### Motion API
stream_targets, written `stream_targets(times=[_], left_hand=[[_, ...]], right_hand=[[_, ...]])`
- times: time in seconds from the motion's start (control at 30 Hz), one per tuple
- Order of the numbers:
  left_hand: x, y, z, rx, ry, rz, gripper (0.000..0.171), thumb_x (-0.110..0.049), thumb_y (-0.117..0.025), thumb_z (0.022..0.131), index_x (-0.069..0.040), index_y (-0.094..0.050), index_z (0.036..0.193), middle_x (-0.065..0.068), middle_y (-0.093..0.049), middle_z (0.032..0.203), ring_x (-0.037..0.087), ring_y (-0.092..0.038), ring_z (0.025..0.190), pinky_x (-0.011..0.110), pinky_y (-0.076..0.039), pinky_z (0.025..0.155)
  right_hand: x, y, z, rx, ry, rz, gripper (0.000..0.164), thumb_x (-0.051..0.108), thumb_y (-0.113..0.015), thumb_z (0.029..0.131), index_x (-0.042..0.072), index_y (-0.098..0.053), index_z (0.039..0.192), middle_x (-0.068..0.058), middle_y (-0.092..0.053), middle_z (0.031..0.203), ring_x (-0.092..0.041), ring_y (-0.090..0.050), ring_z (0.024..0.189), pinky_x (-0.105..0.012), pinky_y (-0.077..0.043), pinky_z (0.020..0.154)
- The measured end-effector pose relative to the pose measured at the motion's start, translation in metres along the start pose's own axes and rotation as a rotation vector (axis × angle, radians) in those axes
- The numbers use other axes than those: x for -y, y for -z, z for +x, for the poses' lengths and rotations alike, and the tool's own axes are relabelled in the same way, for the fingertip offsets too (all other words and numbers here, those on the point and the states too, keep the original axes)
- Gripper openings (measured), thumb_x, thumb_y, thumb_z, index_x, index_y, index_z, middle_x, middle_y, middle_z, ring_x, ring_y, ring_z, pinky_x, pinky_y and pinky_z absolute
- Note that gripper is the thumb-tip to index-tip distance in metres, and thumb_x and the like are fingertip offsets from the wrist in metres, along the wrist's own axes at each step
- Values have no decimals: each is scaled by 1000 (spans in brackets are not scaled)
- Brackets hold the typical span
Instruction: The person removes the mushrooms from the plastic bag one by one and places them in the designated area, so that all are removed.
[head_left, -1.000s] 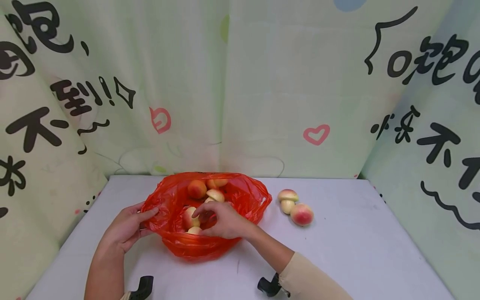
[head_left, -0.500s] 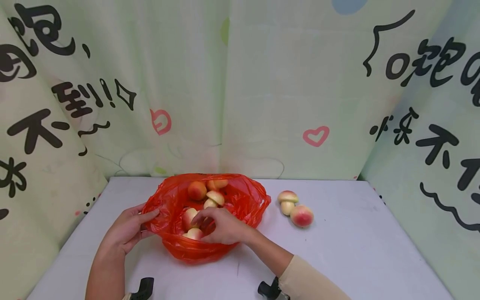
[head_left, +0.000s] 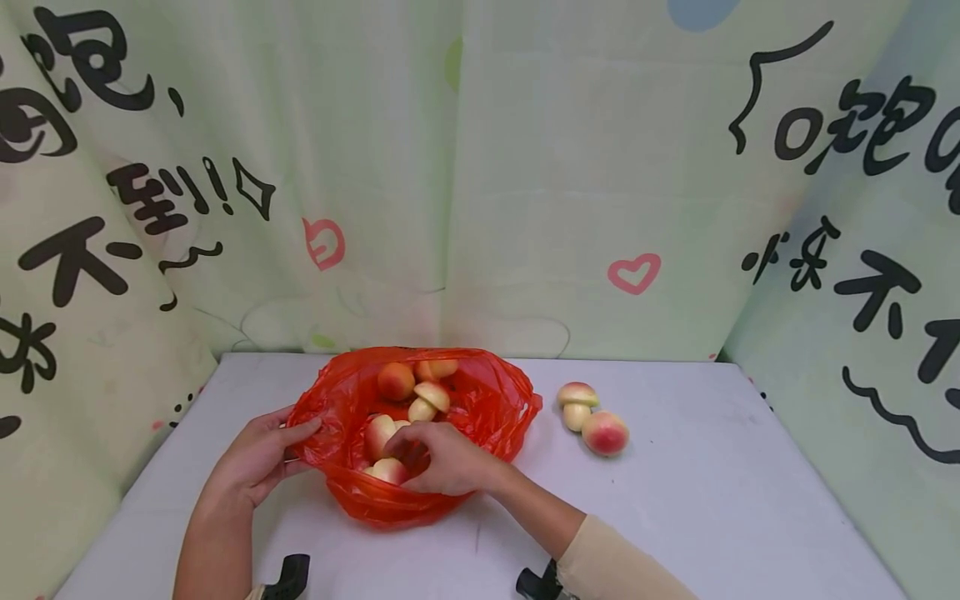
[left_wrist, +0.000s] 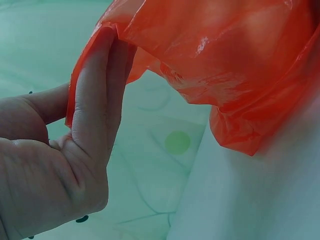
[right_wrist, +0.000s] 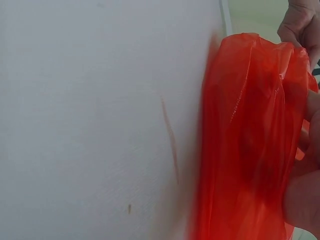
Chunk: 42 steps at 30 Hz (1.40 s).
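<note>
A red plastic bag (head_left: 360, 496) lies on the table with its mouth wide. My left hand (head_left: 251, 458) pinches its left rim, the thumb on one side of the film and the fingers on the other, as the left wrist view also shows. Inside the bag, my right hand (head_left: 442, 458) has curved fingers at a small mushroom (head_left: 390, 471) with a cream and pink cap, fingertips and thumb right at the cap. A larger pink and cream piece (head_left: 377, 435) is just behind it. In the right wrist view the bag's red wall (right_wrist: 245, 140) hides most of the right hand's fingers.
Further back in the bag are an upright mushroom (head_left: 430, 400), an orange-red round piece (head_left: 396, 382) and a partly hidden one (head_left: 437, 368). Right of the bag, another mushroom (head_left: 577, 404) and a pink-capped piece (head_left: 604, 434) lie on the white table (head_left: 712, 500). Printed curtains surround it.
My right hand has come slightly toward the near side of the bag, and the small mushroom by its fingertips has shifted the same way. My left hand keeps its hold on the rim.
</note>
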<state>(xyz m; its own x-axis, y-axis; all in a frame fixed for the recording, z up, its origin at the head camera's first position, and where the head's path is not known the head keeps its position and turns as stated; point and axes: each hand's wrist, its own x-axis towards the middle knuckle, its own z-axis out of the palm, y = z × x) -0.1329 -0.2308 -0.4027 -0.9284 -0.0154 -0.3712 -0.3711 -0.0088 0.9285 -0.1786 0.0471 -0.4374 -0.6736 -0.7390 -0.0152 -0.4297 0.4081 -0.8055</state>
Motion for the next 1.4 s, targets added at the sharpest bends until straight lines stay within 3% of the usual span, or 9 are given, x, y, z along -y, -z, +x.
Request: stream_targets(times=[0.47,0.83,1.23,1.4], left_hand=[[0,-1,-1,-3,-2,-2,70,-28,-66,103,-2,-34,160,-3,-71,111,14,-74,91,30,-64,81],[-1,-2,-1,-18,3,15,68,-29,-67,103,-4,-37,159,1,-69,118,15,-73,94,31,-64,82],[-2,-3,-1,-12,-1,14,69,-30,-68,102,-4,-37,159,1,-69,118,15,-73,94,31,-64,83],[-1,-3,-1,-15,0,13,67,-30,-67,103,-5,-39,158,-1,-70,116,16,-74,94,31,-64,83]], right_hand=[[-2,-6,1,0,-31,6,41,8,-83,86,20,-68,122,10,-68,109,-23,-66,105,-23,-59,88],[-5,-10,3,-21,-9,-7,42,8,-85,83,21,-68,120,11,-67,106,-23,-65,103,-23,-59,86],[-3,-5,0,-16,4,-8,46,10,-85,83,22,-69,124,12,-67,116,-22,-63,107,-29,-61,88],[-2,-1,-2,-25,-29,-4,46,11,-86,83,25,-69,123,13,-66,117,-21,-61,111,-25,-59,86]])
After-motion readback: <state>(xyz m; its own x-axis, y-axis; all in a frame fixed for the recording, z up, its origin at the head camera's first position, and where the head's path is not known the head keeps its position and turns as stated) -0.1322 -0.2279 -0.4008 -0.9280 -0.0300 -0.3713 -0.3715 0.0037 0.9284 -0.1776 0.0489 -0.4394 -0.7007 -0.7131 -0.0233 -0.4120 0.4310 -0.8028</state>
